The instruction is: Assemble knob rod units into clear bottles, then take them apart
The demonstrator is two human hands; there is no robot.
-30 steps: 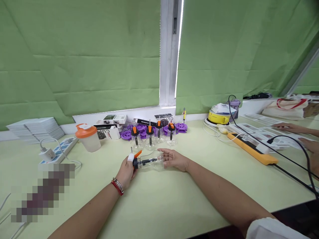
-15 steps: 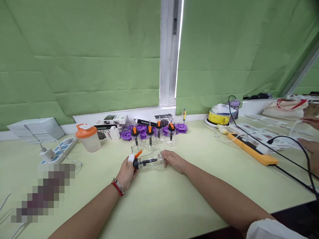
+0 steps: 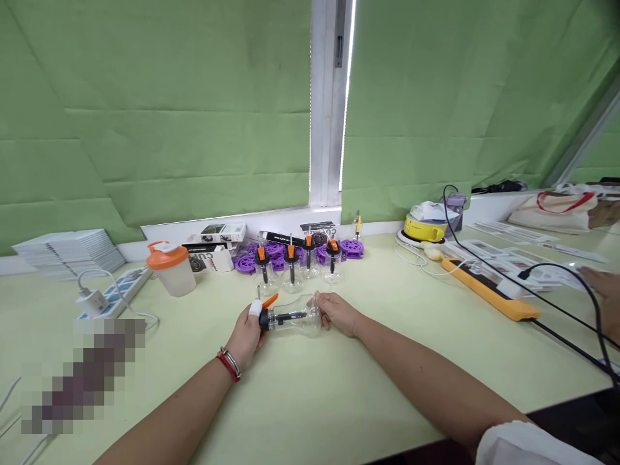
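Clear bottle (image 3: 309,323), smooth see-thru glass or plastic (can't tell which), waisted body flaring to wide rnd base; blk cap (image 3: 264,320) w/ slim orange lever (image 3: 270,301), dark rod (image 3: 293,316) inside. Held sideways, long axis approx L–R across view, cap pointing L, base R. It's btwn both hands, near 4 similar upright bottles (image 3: 292,271); can't tell if touching pale table (image 3: 310,400). L hand (image 3: 247,332) curls fingers round cap end, R hand (image 3: 339,313) holds base w/ fingers bunched narrow.
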